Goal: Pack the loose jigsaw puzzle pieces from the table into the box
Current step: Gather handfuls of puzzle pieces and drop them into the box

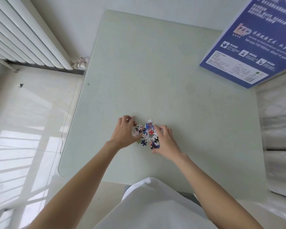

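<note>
Two hands' grip (125, 129) (165, 139) flanking one puzzle-piece pile (147, 134), one box (254, 43)

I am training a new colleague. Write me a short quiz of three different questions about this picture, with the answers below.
1. True or false: the puzzle pieces lie in a small pile between the left hand and the right hand.
2. Where is the blue box?
A. at the far right of the table
B. under the left hand
C. on the floor by the radiator
3. Fill the gap: the printed face of the box shows a barcode and white ____.

Key
1. true
2. A
3. text
</note>
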Demonstrator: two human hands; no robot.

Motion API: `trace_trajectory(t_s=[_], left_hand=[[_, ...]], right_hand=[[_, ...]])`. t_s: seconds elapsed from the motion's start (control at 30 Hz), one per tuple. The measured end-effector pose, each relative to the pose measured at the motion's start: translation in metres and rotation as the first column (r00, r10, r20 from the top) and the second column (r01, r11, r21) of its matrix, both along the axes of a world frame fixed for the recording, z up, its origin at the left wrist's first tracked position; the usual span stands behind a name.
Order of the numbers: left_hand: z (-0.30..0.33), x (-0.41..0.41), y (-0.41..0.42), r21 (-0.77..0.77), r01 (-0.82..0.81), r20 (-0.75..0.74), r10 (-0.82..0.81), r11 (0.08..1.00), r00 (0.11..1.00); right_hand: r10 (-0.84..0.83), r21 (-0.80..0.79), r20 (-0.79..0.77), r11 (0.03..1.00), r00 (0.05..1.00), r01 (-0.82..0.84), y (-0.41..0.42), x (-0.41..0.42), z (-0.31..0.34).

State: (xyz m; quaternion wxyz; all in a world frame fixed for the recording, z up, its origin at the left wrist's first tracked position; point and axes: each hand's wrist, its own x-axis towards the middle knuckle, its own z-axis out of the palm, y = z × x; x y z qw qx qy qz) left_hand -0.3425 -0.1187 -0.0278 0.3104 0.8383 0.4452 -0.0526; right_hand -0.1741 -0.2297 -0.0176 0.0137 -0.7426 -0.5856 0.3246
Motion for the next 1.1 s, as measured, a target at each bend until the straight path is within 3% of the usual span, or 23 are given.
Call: trace_trajectory(t_s=[0.1,0.17,0.33,0.47,0.87,1.1], left_hand=[[-0.001,0.008,-0.02,-0.046,0.129,0.001,-0.129,0.991,0.992],[-0.001,0.011,-0.024,-0.051,0.116,-0.002,-0.116,0.992,0.993],[0.0,0.012,-0.019,-0.051,0.065,0.025,-0.064,0.997,0.998],[0.001,0.016,-0.019,-0.067,0.018,0.048,-0.015,0.998,0.999],[0.002,0.019,-0.012,-0.118,-0.054,0.1,0.066,0.992,0.993],[0.005,0.02,-0.015,0.046,0.071,0.033,-0.073,0.996,0.997]], right_hand=[[-0.049,0.018,-0.073,0.999,0.996,0.05,0.008,0.002,0.0],[-0.032,0.004,-0.08,0.999,0.996,0.033,0.013,0.005,-0.001],[0.22,0.015,0.201,0.974,0.955,-0.227,0.031,0.016,-0.001],[0.315,0.022,0.171,0.946,0.933,-0.324,0.046,0.017,0.003],[0.119,0.03,-0.113,0.993,0.986,-0.116,0.037,0.014,0.003],[0.079,0.002,-0.117,0.997,0.99,-0.079,0.034,0.008,0.002]])
